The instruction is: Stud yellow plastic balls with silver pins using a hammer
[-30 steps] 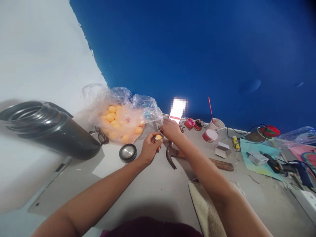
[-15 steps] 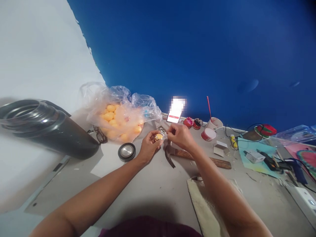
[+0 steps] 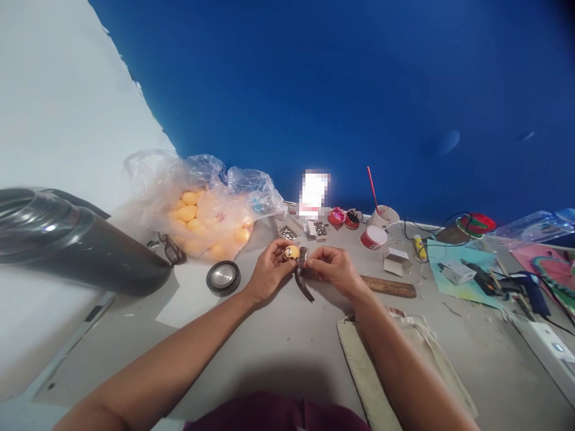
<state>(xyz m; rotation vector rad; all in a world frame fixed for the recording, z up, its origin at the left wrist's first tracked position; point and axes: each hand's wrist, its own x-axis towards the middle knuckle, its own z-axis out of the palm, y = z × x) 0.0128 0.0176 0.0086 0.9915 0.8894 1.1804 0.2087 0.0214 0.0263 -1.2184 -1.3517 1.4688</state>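
My left hand (image 3: 271,270) is closed around a small yellow ball (image 3: 291,252) with dark and silvery marks on its front. My right hand (image 3: 332,269) is just right of it, thumb and fingers pinched together beside a hammer head (image 3: 302,272). Whatever those fingertips hold is too small to make out. The hammer lies on the table, its wooden handle (image 3: 390,287) running out to the right, partly hidden by my right hand. Behind my hands stand two small open boxes, one (image 3: 288,232) and another (image 3: 317,230), with small shiny pieces in them.
A clear plastic bag of yellow balls (image 3: 211,224) and a large dark bottle (image 3: 90,245) are on the left, near a round black lid (image 3: 223,278). Behind are a lit phone (image 3: 313,193) and a cup (image 3: 384,216). A cloth (image 3: 372,359) lies front right.
My right hand has come down from above the hammer head to beside it, uncovering the small boxes behind. My left hand still holds the yellow ball. The view has shifted slightly.
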